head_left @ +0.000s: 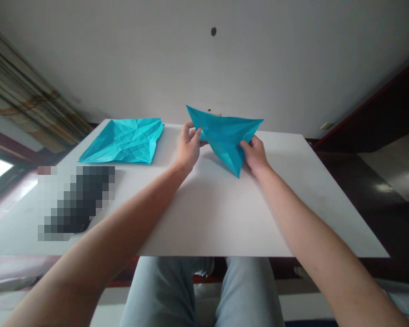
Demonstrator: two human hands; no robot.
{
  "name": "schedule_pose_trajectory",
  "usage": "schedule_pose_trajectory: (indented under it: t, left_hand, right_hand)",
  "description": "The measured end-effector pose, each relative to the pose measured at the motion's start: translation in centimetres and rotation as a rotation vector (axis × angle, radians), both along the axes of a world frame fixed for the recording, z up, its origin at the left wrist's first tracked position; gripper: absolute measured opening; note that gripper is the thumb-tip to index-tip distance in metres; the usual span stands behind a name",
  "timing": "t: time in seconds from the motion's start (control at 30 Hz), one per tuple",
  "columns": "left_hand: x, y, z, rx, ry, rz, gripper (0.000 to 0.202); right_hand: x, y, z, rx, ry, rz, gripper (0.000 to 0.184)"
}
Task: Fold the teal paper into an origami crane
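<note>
While my left hand (188,147) is pinching the folded turquoise paper (226,138) and my right hand (255,155) is clasping its other edge, a creased turquoise sheet (124,141) is lying flat near the far edge of the worktop (211,218).

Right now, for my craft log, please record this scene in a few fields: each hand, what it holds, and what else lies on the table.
Left hand: pinches the left part of the folded teal paper
Right hand: grips the same paper along its lower edge
Held paper: roughly triangular, raised above the table
Nearby: a creased teal paper sheet lying on the white table, left of the hands
Table's near left: a pixelated object, too obscured to identify
</note>
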State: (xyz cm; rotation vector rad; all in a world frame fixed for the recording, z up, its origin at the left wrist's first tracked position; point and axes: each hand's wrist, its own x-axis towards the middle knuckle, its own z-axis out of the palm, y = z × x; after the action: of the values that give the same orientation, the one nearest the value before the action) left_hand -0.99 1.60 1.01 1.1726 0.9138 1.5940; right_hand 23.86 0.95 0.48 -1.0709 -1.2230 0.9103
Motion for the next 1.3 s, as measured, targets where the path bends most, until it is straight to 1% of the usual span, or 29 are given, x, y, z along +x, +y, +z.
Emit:
schedule_pose_trajectory:
  t: [0.1, 0.2, 0.27, 0.33, 0.43, 0.5, 0.57, 0.6, 0.63, 0.67, 0.7, 0.77, 0.87, 0.93, 1.03, 1.17, 1.2, 1.23, 1.3]
  left_hand:
    - [0.1, -0.1, 0.0, -0.002, 0.0, -0.01, 0.023]
    - [0.3, -0.2, 0.0, -0.024, 0.008, -0.007, 0.028]
    - [0.4, -0.1, -0.1, -0.042, 0.008, 0.018, 0.032]
    - [0.3, 0.1, -0.2, -0.051, 0.004, 0.071, 0.04]
    - [0.1, 0.2, 0.1, 0.02, 0.008, 0.176, 0.051]
    - [-0.2, 0.2, 0.3, 0.112, 0.059, 0.19, 0.046]
    - [-0.3, 0.0, 0.4, 0.169, 0.134, 0.155, 0.028]
    - [-0.3, 0.0, 0.4, 0.163, 0.166, 0.133, 0.018]
    - [-0.3, -0.1, 0.4, 0.13, 0.186, 0.111, 0.011]
    - [-0.3, -0.3, 0.3, 0.073, 0.193, 0.087, 0.01]
    - [-0.2, -0.4, 0.3, 0.005, 0.19, 0.056, 0.015]
    - [-0.1, -0.7, 0.2, -0.101, 0.18, -0.034, 0.032]
    - [-0.2, -1.1, 0.4, -0.116, 0.193, -0.138, 0.058]
    - [-0.3, -1.2, 0.6, -0.124, 0.201, -0.154, 0.065]
    - [-0.6, -0.9, 0.8, -0.158, 0.206, -0.185, 0.059]
    - [-0.7, -0.2, 0.4, -0.122, 0.181, -0.351, 0.047]
    - [-0.7, -0.1, 0.3, -0.111, 0.181, -0.375, 0.044]
    - [-0.7, 0.0, 0.1, -0.104, 0.194, -0.378, 0.04]
    - [-0.9, 0.1, -0.2, -0.105, 0.269, -0.324, 0.036]
  right_hand:
    - [0.1, -0.1, 0.0, -0.041, 0.018, 0.009, 0.065]
    - [0.0, -0.3, 0.1, -0.047, 0.019, 0.055, 0.072]
    - [0.1, -0.4, 0.2, -0.037, 0.015, 0.075, 0.076]
    - [0.3, -0.5, 0.3, -0.031, 0.005, 0.057, 0.08]
    - [0.5, -0.6, 0.4, -0.02, -0.037, -0.007, 0.081]
    - [0.4, -0.7, 0.5, -0.016, -0.055, -0.029, 0.082]
    - [0.3, -0.9, 0.6, -0.003, -0.062, -0.039, 0.082]
    - [0.3, -0.9, 0.7, 0.019, -0.063, -0.053, 0.082]
    - [0.2, -0.9, 0.8, 0.051, -0.066, -0.075, 0.081]
    - [0.2, -1.0, 0.9, 0.092, -0.075, -0.106, 0.079]
    - [0.2, -1.0, 0.9, 0.136, -0.09, -0.137, 0.076]
    - [0.3, -0.9, 1.0, 0.211, -0.133, -0.186, 0.072]
    - [0.3, -0.8, 1.0, 0.272, -0.195, -0.202, 0.073]
    - [0.3, -0.8, 1.0, 0.292, -0.214, -0.201, 0.074]
    - [0.3, -0.7, 1.0, 0.292, -0.224, -0.197, 0.073]
    - [0.3, -0.9, 1.3, 0.262, -0.2, -0.182, 0.071]
    - [0.4, -0.9, 1.4, 0.257, -0.194, -0.177, 0.069]
    - [0.5, -1.0, 1.4, 0.252, -0.19, -0.172, 0.068]
    - [0.7, -1.0, 1.5, 0.247, -0.185, -0.161, 0.066]
